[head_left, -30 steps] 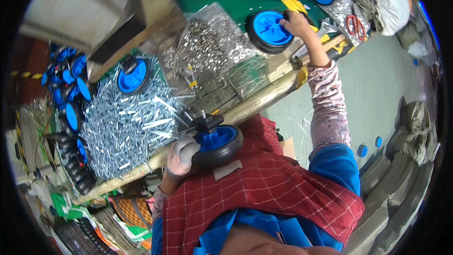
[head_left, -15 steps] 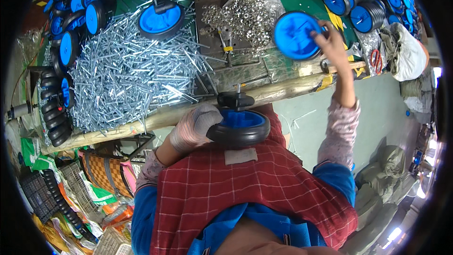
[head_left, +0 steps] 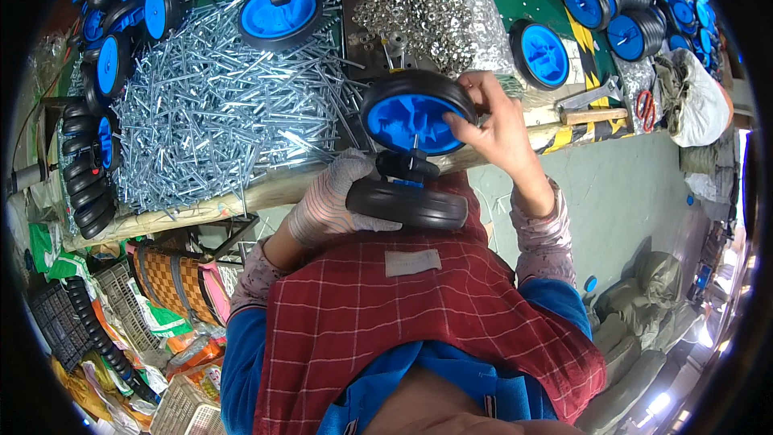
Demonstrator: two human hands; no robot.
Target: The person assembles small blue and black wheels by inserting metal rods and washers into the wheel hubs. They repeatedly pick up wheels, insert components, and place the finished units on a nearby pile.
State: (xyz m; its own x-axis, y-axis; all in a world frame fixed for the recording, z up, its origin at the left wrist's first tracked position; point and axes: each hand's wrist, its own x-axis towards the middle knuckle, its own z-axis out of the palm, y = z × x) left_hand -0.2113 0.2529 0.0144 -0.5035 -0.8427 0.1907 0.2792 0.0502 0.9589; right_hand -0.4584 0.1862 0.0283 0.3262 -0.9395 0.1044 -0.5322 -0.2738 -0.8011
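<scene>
My left hand (head_left: 332, 201), in a striped glove, grips a black-tyred wheel (head_left: 407, 205) in front of my apron. A black bracket (head_left: 407, 166) sits on top of that wheel, with a thin metal bolt (head_left: 415, 145) standing up from it. My right hand (head_left: 497, 125), bare, pinches the rim of a second wheel (head_left: 415, 121) with a blue hub. This wheel is tilted just above the bracket, its hub right by the bolt's tip. Whether the bolt has entered the hub, I cannot tell.
A pile of long bolts (head_left: 233, 113) covers the bench's left part, with a bracketed wheel (head_left: 279, 14) on it. Nuts (head_left: 435, 24) are heaped at centre. Another wheel (head_left: 543, 56), a hammer (head_left: 592, 105) and red scissors (head_left: 645, 109) lie to the right. More wheels crowd both ends.
My right hand has brought a wheel from the bench's right side leftward and nearer, over the bracket. One wheel now shows where it was. My left hand still holds the lower wheel.
</scene>
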